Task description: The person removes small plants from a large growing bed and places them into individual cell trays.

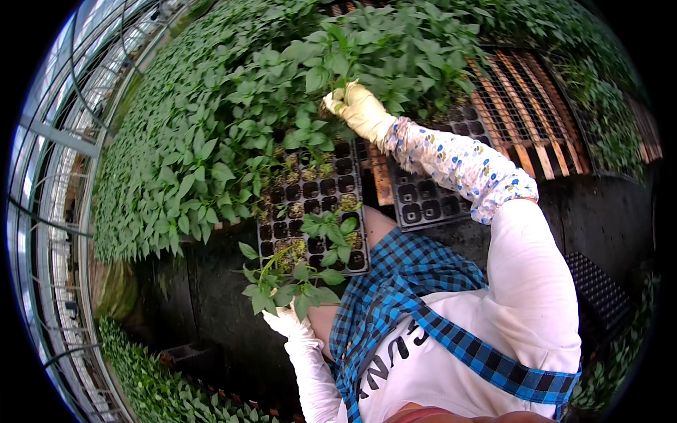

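Note:
My right hand (pixel 365 108), in a pale glove, is raised over the far end of a black plastic plug tray (pixel 312 203). Its fingers are closed on a pepper seedling (pixel 338 63), with a dark root plug showing beside the fingertips. The tray in front of me has many bare cells, some with mossy plugs. Several seedlings (pixel 330 232) stand or lean in its near part. At its near left corner, my gloved left hand (pixel 290 320) is beneath drooping seedling leaves (pixel 288 291). Those leaves cover the fingers, so its grip is hidden.
Dense pepper seedlings (pixel 185 143) spread across the far and left sides. A second plug tray (pixel 423 201) lies right of the first, by rusty slats under mesh (pixel 521 111). Another black tray (pixel 597 285) is at right on dark ground sheeting (pixel 222 301). Greenhouse framing (pixel 58 137) borders the left.

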Tool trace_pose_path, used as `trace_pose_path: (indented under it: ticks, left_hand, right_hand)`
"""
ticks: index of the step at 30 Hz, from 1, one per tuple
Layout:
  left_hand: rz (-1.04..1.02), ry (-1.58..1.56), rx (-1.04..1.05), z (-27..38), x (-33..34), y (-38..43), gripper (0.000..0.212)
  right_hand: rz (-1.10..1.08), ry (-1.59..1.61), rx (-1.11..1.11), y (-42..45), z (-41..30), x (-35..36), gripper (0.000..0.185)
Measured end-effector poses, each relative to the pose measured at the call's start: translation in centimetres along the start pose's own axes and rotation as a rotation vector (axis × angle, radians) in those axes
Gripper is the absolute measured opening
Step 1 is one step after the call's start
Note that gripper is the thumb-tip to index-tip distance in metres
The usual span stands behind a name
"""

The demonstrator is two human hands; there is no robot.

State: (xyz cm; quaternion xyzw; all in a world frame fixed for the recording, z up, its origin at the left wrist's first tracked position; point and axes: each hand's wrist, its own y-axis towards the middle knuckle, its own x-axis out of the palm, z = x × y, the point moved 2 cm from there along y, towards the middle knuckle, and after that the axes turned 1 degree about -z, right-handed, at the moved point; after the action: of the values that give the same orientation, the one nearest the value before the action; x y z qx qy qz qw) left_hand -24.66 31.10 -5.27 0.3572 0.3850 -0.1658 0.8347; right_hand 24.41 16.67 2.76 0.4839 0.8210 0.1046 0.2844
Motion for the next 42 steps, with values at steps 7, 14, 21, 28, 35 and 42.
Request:
trace_pose_path:
  ticks: [7,14,21,28,35,42]
  left_hand:
    - [0.048,-0.008,0.018,1.7,-0.8,0.3,0.031]
    - [0.056,0.247,-0.018,1.0,-0.5,-0.5,0.044]
    - [0.058,0.005,-0.228,0.8,-0.3,-0.6,0.041]
    - [0.025,0.307,-0.089,0.9,-1.0,-1.2,0.036]
    - [-0.008,0.317,-0.05,1.1,-1.3,-0.7,0.033]
    - [-0.006,0.157,-0.146,0.5,-0.9,-0.8,0.027]
  right_hand:
    - [0.033,0.301,0.16,-12.5,-3.8,-9.3,0.015]
    - [0.176,0.139,0.459,-12.6,2.3,-23.2,0.006]
    - [0.039,0.03,0.521,-11.0,7.5,-24.1,0.014]
    - [0.007,0.321,0.496,-10.4,11.8,-23.7,0.016]
    - [-0.237,-0.687,0.247,-9.8,12.7,-23.6,0.027]
    - [-0.325,-0.814,0.311,-9.7,8.1,-25.3,0.029]
